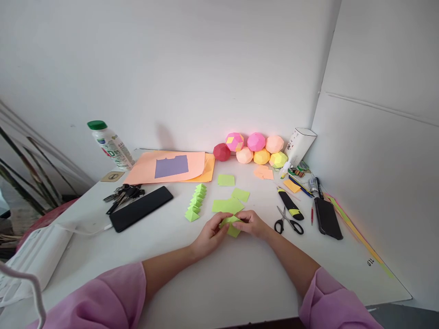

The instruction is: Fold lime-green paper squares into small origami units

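Note:
Near the middle of the white table, my left hand (211, 234) and my right hand (253, 224) pinch a green paper piece (232, 220) from both sides. Its folds are too small to make out. Flat green paper sheets (226, 205) lie just beyond my fingers, with single ones (226, 180) farther back. A row of folded green paper pieces (196, 202) stands to the left of my hands. Scissors (288, 221) and a black and yellow cutter (290, 204) lie to the right.
Faceted paper balls (256, 142) are stacked by the wall. Orange paper sheets (144, 165), a bottle (113, 148), keys (125, 194) and a black power bank (141, 209) are at the left. A dark phone (328, 218) and pens (301, 185) lie at the right.

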Demonstrator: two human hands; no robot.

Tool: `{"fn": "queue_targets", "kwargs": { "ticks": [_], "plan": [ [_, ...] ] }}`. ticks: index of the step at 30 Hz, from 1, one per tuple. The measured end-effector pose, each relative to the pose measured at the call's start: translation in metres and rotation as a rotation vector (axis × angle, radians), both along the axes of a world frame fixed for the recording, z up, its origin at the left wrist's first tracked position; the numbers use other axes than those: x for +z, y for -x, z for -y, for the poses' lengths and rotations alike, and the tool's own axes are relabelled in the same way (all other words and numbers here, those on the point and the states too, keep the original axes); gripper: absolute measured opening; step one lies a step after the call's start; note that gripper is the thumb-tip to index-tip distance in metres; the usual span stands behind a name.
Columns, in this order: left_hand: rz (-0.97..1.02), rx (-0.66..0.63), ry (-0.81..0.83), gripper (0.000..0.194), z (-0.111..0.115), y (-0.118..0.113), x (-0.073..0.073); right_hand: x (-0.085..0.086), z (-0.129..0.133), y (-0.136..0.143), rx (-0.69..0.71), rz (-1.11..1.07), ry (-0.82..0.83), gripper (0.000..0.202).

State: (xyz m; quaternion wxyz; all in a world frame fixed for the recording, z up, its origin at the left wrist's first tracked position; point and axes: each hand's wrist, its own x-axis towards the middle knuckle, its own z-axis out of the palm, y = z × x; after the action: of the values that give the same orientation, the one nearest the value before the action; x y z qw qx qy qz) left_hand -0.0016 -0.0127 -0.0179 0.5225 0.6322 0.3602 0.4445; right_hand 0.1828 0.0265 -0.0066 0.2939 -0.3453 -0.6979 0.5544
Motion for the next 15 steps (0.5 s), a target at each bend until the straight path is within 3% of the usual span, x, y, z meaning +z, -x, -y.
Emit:
{"fn": "queue_targets", "kwargs": {
  "ticks": [9,15],
  "plan": [
    [-0.026,-0.111,-0.263,0.04,-0.004,0.004,0.001,-0.002,-0.002,0.0,0.046,-0.076,0.052,0.028],
    [-0.103,-0.03,-0.153,0.035,-0.007,0.002,-0.008,0.0,-0.002,0.002,-0.025,-0.084,0.015,0.027]
  ]
}}
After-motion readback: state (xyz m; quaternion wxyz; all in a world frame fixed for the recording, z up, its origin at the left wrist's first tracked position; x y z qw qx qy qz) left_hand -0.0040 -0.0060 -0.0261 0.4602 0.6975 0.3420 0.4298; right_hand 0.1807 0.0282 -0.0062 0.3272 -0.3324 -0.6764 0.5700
